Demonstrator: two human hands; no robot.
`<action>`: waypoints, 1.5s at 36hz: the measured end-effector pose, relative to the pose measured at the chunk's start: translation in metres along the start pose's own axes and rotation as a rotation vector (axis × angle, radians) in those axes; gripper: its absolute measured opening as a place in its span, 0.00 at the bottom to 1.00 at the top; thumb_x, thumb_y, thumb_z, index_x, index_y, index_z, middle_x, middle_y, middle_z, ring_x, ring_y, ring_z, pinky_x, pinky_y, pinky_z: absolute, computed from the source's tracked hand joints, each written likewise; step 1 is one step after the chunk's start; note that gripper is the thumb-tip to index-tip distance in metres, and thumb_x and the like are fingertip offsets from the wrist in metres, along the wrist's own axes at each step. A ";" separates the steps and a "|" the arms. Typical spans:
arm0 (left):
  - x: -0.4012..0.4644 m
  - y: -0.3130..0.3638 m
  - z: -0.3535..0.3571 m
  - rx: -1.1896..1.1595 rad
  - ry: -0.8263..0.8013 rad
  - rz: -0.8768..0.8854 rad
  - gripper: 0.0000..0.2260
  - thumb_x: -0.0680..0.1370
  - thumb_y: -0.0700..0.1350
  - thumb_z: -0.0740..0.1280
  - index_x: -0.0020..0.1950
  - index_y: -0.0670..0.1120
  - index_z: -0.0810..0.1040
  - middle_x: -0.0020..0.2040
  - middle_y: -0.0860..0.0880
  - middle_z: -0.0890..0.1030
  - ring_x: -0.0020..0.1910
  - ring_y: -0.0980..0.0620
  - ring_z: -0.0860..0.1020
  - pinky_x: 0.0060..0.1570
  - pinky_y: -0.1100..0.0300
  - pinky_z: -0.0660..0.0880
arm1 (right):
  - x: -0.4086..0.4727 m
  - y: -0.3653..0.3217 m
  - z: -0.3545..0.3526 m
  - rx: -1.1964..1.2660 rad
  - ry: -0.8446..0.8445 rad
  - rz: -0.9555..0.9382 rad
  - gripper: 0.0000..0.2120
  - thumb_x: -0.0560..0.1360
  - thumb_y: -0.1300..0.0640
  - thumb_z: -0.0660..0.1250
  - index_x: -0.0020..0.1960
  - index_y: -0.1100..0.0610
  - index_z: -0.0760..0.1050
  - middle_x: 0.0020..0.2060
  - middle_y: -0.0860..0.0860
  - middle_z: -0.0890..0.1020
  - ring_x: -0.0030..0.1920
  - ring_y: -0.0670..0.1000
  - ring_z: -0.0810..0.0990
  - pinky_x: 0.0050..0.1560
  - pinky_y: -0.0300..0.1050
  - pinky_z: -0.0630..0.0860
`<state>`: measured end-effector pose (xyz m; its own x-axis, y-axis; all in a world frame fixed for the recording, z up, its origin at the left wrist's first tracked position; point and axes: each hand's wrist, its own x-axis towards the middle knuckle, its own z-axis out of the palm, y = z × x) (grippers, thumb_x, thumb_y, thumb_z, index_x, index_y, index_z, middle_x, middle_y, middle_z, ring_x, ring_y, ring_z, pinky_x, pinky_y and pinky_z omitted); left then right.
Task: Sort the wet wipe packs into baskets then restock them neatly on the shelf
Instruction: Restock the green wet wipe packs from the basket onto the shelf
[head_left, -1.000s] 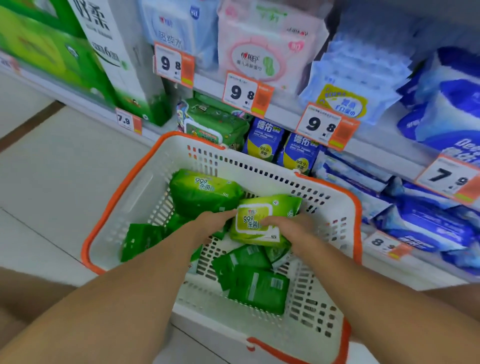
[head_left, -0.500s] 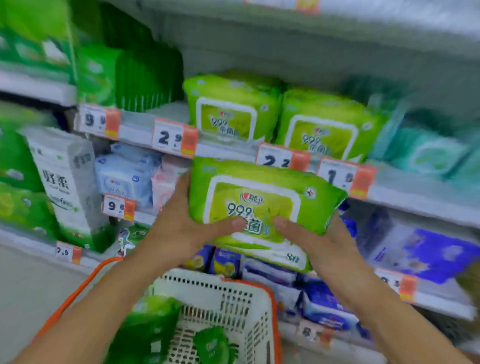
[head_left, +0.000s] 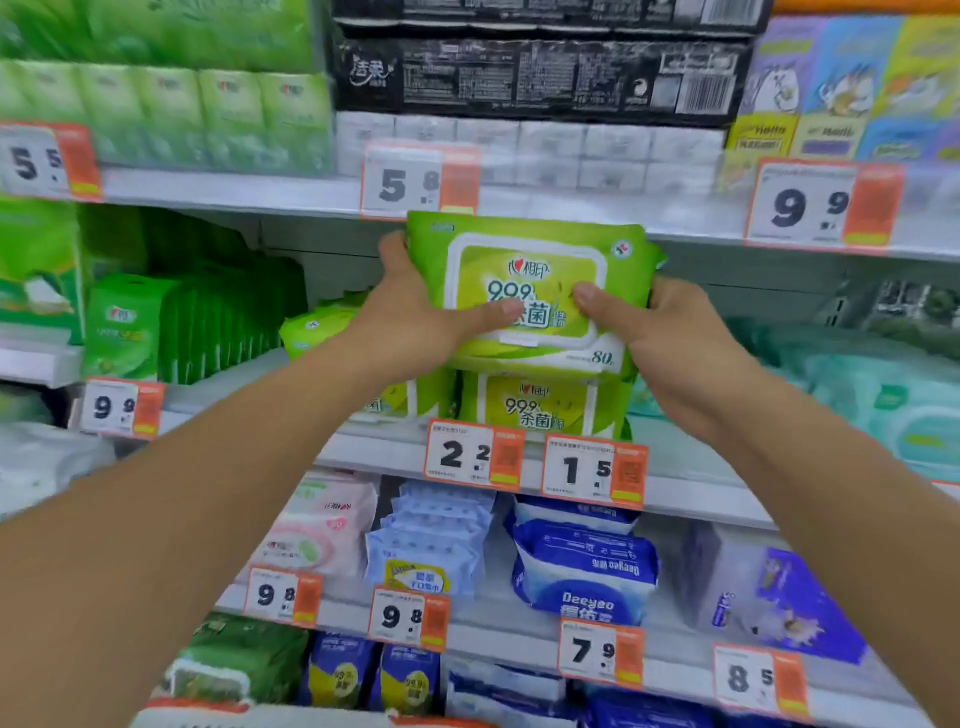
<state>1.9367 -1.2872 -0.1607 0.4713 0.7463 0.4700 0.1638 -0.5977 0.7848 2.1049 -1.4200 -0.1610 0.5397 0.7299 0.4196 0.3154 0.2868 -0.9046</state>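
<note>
Along the top, black-wrapped tissue bundles sit above a row of white tissue packs, with green tissue packs to their left and colourful cartoon-printed boxes to their right. White and orange price tags hang from the rail edges: one reading 5.8, another 9.9, and lower down 2.2 just beside 1.5. Below those, a pink pack stands left of a stack of pale blue packs, and a dark blue Deeyeo pack lies to the right, near a purple pack. Further tags read 9.8 and 7.9.
</note>
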 end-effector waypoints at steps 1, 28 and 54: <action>0.008 -0.001 0.003 0.026 -0.009 -0.021 0.48 0.66 0.60 0.79 0.75 0.49 0.53 0.63 0.55 0.76 0.58 0.53 0.77 0.57 0.60 0.73 | 0.009 0.001 -0.002 -0.013 0.002 0.007 0.13 0.75 0.59 0.73 0.58 0.62 0.81 0.50 0.54 0.87 0.48 0.52 0.87 0.53 0.50 0.83; 0.108 -0.045 0.033 0.477 -0.194 0.011 0.44 0.65 0.76 0.55 0.67 0.44 0.67 0.68 0.37 0.74 0.64 0.39 0.75 0.68 0.46 0.70 | 0.104 0.058 -0.012 -0.700 0.063 -0.250 0.27 0.75 0.42 0.72 0.70 0.48 0.69 0.61 0.45 0.81 0.61 0.51 0.79 0.63 0.49 0.75; 0.176 -0.072 0.075 0.407 -0.085 0.020 0.34 0.79 0.48 0.70 0.76 0.48 0.50 0.60 0.40 0.78 0.49 0.43 0.75 0.49 0.56 0.68 | 0.161 0.063 -0.009 -1.131 0.120 -0.165 0.40 0.66 0.57 0.82 0.68 0.63 0.61 0.61 0.63 0.76 0.62 0.64 0.76 0.55 0.51 0.71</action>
<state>2.0733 -1.1348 -0.1643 0.5447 0.7166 0.4356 0.4747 -0.6917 0.5443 2.2189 -1.2903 -0.1493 0.4785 0.6537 0.5863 0.8768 -0.3925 -0.2779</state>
